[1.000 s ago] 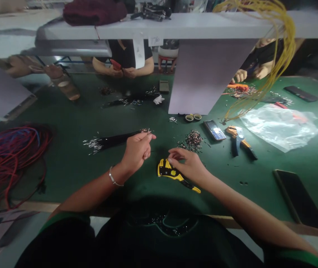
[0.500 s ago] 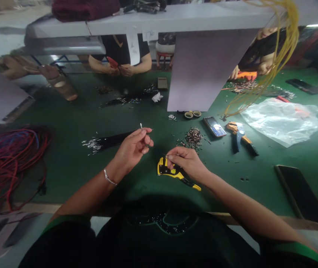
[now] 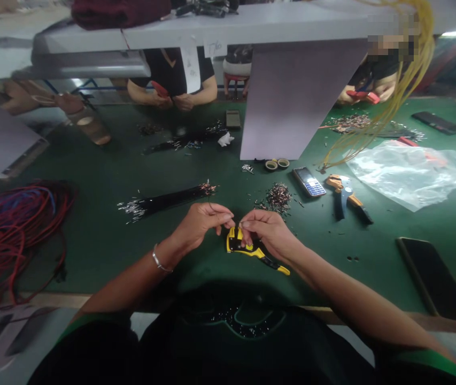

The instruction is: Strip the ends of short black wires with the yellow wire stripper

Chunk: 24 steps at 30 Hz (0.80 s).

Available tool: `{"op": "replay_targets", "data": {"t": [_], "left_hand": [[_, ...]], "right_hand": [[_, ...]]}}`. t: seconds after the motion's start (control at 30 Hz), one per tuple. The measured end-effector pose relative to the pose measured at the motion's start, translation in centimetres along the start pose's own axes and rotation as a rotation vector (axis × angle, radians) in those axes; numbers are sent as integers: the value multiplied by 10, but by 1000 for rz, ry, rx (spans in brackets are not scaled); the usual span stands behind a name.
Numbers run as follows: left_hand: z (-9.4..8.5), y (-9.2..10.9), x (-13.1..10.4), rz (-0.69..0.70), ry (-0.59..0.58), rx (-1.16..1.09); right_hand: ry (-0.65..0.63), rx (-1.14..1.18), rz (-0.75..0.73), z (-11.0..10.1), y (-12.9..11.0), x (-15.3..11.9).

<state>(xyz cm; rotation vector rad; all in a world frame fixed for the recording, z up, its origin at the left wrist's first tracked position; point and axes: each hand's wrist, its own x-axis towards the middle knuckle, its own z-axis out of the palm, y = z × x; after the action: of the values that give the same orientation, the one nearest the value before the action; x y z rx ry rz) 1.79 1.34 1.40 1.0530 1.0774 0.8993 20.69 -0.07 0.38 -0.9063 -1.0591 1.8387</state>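
Observation:
My left hand (image 3: pixel 207 223) pinches a short black wire, of which only a thin dark bit shows above the fingers. My right hand (image 3: pixel 268 231) is closed in a pinch close beside it, the fingertips of both nearly meeting; what it holds is too small to make out. Right under the right fingers lies a yellow-and-black wire stripper (image 3: pixel 257 253) on the table. Behind my left hand a bundle of black wires (image 3: pixel 167 200) lies flat, silvery tips at its left end and coppery tips at its right. A pile of small metal terminals (image 3: pixel 278 198) sits behind my right hand.
Red and blue wire coils (image 3: pixel 15 235) lie at left. To the right are a keypad phone (image 3: pixel 308 182), blue-and-orange pliers (image 3: pixel 344 197), a plastic bag (image 3: pixel 406 174) and a dark smartphone (image 3: pixel 436 278). An upright panel (image 3: pixel 292 101) and shelf (image 3: pixel 284 24) stand ahead. Co-workers sit opposite.
My left hand has moved right and down, from over the wire bundle's right end to my right hand's fingertips. My right hand has barely moved. The co-worker at far right handles a red tool.

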Motion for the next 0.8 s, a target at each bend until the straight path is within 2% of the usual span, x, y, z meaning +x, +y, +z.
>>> {"op": "replay_targets", "data": {"t": [0.2,0.27,0.4,0.47,0.53,0.67,0.8], "left_hand": [[0,0,-3,34,18,7],[-1,2,-4,69,51,20],[-6,5,-3,127,122,26],[-9,6,-1,148,147,27],[-10,7,-1,165,163,38],[-8,9,-2,199,209,79],[-8,9,-3,213,229,99]], "right_hand": [[-69,-76,-31,-5,4,1],[-55,-265,-76,-10,6,-2],[17,-907,-307,-24,11,-20],[-22,-1175,-419,-31,14,-33],[-79,-1389,-462,-36,18,-44],[-95,-1645,-444,-44,28,-53],[-71,-1681,-404,-50,35,-45]]}}
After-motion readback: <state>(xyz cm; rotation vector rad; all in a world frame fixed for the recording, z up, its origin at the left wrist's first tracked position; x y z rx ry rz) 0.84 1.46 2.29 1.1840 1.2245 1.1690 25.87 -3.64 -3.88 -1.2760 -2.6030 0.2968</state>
